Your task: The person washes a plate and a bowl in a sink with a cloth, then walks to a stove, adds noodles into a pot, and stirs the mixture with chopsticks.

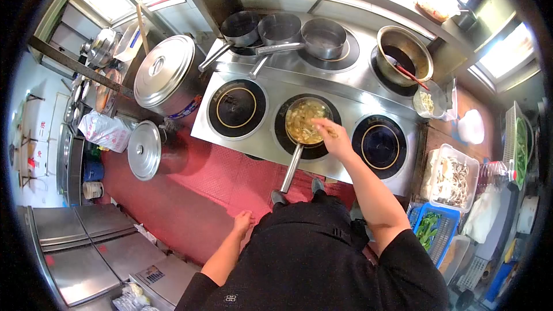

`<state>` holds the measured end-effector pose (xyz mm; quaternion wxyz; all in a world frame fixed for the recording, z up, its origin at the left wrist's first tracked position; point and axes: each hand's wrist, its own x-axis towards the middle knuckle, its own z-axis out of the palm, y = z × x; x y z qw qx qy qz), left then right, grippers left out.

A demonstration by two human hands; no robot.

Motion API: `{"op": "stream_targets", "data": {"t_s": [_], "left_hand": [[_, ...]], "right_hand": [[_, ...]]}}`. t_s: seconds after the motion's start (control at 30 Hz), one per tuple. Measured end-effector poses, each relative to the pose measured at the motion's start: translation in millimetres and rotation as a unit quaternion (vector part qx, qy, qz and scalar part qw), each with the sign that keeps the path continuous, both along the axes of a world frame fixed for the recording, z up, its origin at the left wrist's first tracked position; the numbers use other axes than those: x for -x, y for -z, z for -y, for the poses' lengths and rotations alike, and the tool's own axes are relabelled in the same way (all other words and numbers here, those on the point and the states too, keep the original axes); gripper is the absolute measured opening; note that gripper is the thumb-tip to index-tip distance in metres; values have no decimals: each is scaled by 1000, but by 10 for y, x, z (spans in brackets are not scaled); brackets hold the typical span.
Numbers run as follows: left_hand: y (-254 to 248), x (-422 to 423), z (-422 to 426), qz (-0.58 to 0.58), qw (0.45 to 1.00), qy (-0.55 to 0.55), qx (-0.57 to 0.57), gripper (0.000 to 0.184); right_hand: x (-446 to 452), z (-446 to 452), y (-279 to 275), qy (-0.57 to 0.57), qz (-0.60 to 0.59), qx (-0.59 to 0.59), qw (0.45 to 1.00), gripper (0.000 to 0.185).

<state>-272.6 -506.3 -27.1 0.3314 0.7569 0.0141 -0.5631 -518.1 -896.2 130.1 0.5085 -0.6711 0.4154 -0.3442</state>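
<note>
A saucepan (pixel 292 164) with a long metal handle stands on the front middle burner, filled with pale chopped food in yellowish liquid (pixel 305 118). Over the pan's right rim is my right hand (pixel 334 136), its fingers pinched together. Whatever they hold, if anything, is too small to make out. My left hand (pixel 244 221) hangs low beside my body above the red floor, fingers loosely curled with nothing visible in them. It is apart from the pan handle.
Three dark pans (pixel 324 39) sit along the back of the stove (pixel 230 147). A metal pot (pixel 385 37) with dark liquid and a red-handled utensil stands back right. Lidded stockpots (pixel 167 69) are at left. A mushroom tub (pixel 455 175) and blue basket of greens (pixel 452 219) lie right.
</note>
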Motion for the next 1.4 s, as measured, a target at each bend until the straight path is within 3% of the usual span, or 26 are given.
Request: {"op": "stream_targets", "data": {"t_s": [0.1, 0.23, 0.3, 0.37, 0.43, 0.47, 0.63, 0.7, 0.77, 0.9, 0.93, 1.03, 1.17, 1.23, 1.37, 1.4], "left_hand": [[-190, 49, 43, 10, 1000, -6, 6, 27], [-2, 69, -88, -9, 999, -38, 19, 27], [-3, 72, -83, -8, 999, -42, 8, 23], [-24, 74, -36, -10, 1000, -16, -8, 26], [-73, 71, 61, -12, 1000, 12, -24, 29], [-86, 80, 155, 13, 999, 32, -8, 30], [-398, 228, 843, 50, 993, 84, 66, 32], [-547, 376, 1157, 29, 988, 101, 117, 35], [-665, 529, 1389, 22, 984, 128, 122, 38], [-598, 693, 1524, 7, 975, 178, 134, 38], [-544, 726, 1536, 7, 975, 177, 134, 38], [-407, 819, 1518, 13, 978, 124, 168, 35], [-409, 942, 1539, 38, 977, 110, 177, 31], [-424, 1004, 1537, 49, 978, 115, 165, 30], [-396, 1102, 1503, 49, 981, 94, 161, 32], [-395, 1117, 1480, 46, 982, 83, 165, 34]], "right_hand": [[350, -81, -162, -98, -71, -19, 992, 22], [792, 97, -179, 31, 25, -157, 987, 22], [632, 108, -165, 57, 35, -141, 988, 22], [363, 112, 7, 19, 60, -46, 997, 22], [238, 139, -21, 0, 0, -28, 1000, 21], [246, 181, -13, 27, -41, 38, 998, 21], [633, 113, -160, 92, -49, 2, 994, 22], [651, -50, -134, 50, -12, 47, 998, 21], [567, -180, -113, 15, -20, -20, 999, 21], [751, -95, -129, -24, -12, -34, 999, 21], [849, -24, -109, -20, 18, -26, 999, 20], [1032, 104, -274, -45, -50, -68, 995, 20], [588, 87, -126, -133, 19, -76, 988, 21], [387, 134, -177, -125, 14, 12, 992, 21], [454, 405, 52, 1, 99, -36, 994, 23], [625, 445, 68, 23, 68, -50, 996, 23]]}}
